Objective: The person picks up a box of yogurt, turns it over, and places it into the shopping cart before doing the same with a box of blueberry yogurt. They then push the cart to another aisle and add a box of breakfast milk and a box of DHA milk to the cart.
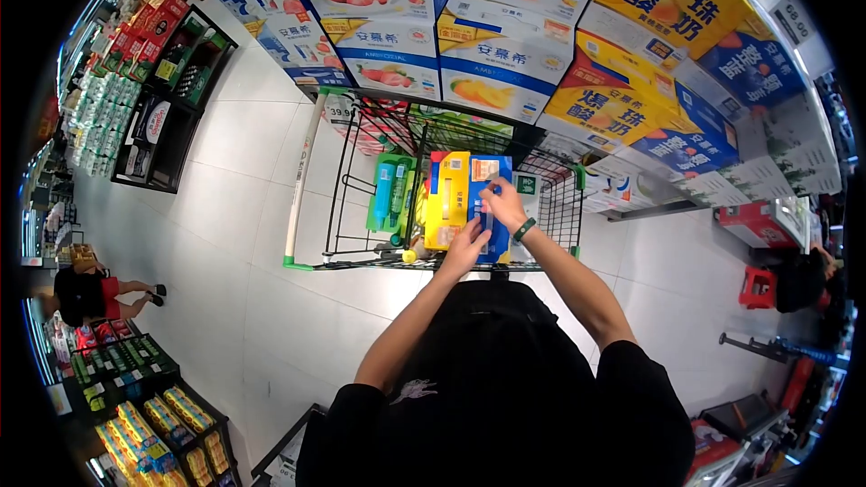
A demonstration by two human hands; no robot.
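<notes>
Both hands reach into a wire shopping cart (561, 209) and meet on a blue box (483, 169), which stands upright in the basket, pressed against a yellow box (448, 200) on its left. The right hand (503, 206), with a green band (524, 230) on its wrist, is closed over the upper front of the blue box, fingers curled at its top edge. The left hand (465, 249) lies against the box's lower end; from this small, warped view I cannot tell whether it grips or merely touches. A green pack of bottles (391, 193) sits farther left.
</notes>
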